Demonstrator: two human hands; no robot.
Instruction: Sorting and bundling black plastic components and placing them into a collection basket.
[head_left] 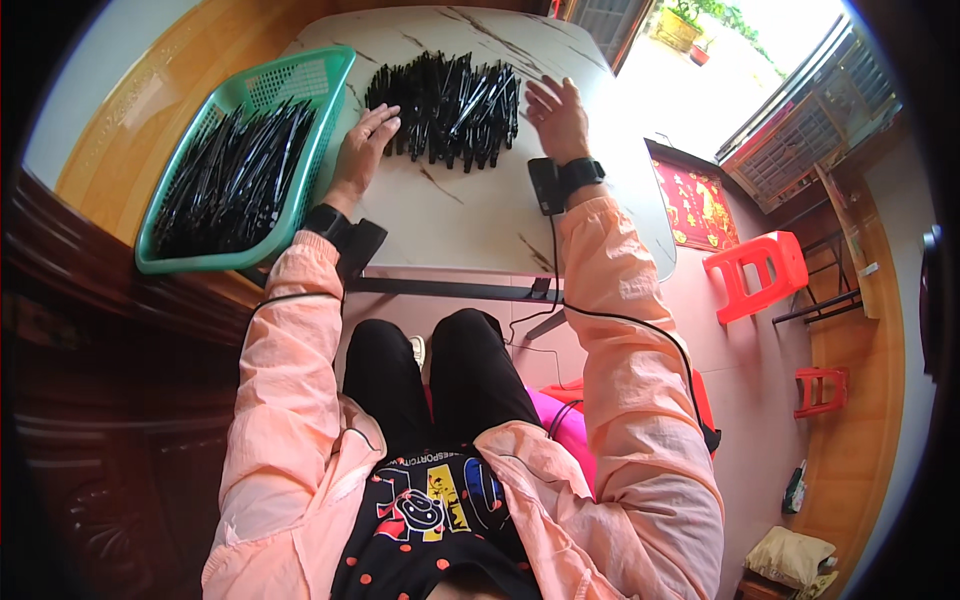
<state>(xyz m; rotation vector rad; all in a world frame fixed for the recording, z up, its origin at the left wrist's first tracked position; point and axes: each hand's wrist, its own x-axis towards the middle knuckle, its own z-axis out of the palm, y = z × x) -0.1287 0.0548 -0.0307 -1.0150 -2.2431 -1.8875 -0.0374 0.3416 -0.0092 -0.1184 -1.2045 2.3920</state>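
Both your arms reach far forward; your left hand (366,142) lies flat, your right hand (557,115) spread, fingers open.

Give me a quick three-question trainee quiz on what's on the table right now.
1. True or false: the left hand rests flat at the edge of the pile of black sticks.
2. What colour is the basket? A red, B green, C white.
3. Fill in: the right hand is ____, holding nothing.

Key: 1 true; 2 B; 3 open
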